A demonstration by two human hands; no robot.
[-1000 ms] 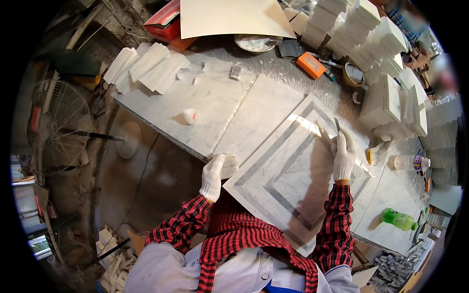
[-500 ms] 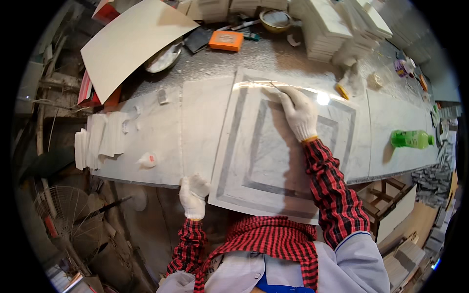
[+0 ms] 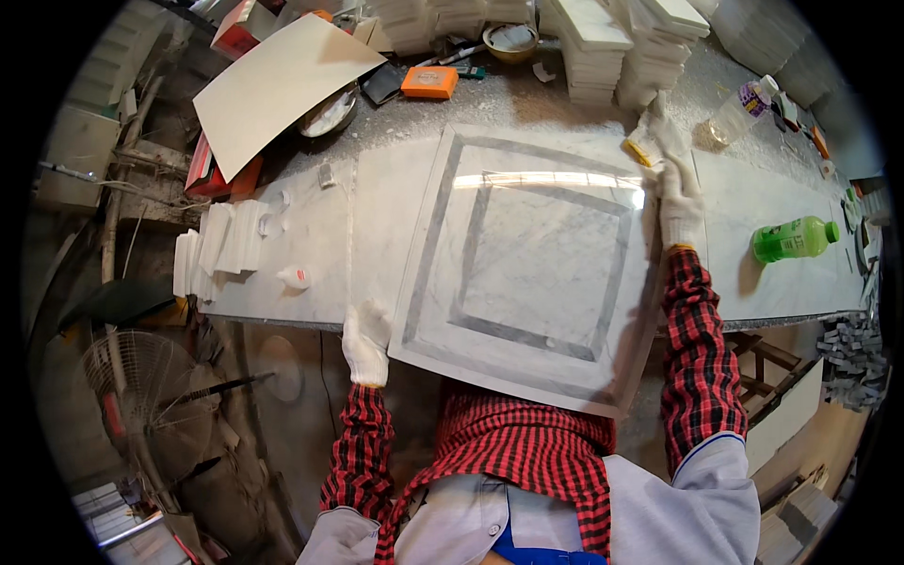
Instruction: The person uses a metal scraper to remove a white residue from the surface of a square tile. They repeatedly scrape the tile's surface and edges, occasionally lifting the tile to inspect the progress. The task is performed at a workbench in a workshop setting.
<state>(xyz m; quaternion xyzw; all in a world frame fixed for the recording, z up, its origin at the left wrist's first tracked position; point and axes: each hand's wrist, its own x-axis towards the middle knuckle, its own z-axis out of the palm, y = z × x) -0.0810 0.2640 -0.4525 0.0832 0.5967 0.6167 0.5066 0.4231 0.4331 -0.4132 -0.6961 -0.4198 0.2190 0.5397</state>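
Note:
A square marble panel [image 3: 541, 259], glossy and white with grey inlaid bands, lies on the bench, its near edge overhanging toward my apron. My right hand [image 3: 680, 202], in a white knit glove, reaches along the panel's right side with fingers stretched toward a crumpled whitish cloth [image 3: 653, 117]. Beside those fingertips rests a small yellow-handled tool [image 3: 637, 151]; whether they touch is unclear. My left hand [image 3: 365, 344], gloved too, is raised by the bench's front edge, just left of the panel. Its fingers are loosely extended and nothing shows in them.
Stacked white tiles [image 3: 593, 52] line the back. A green bottle [image 3: 796, 240] stands at right, a clear bottle [image 3: 739, 113] behind it. On the left are narrow white strips [image 3: 231, 237], a small white bottle [image 3: 295, 277] and a cream sheet [image 3: 282, 89]. An orange box [image 3: 429, 82] lies behind the panel.
My right hand has moved from the panel's far part to its right side, by the cloth. My left hand's fingers have loosened. The view has shifted slightly.

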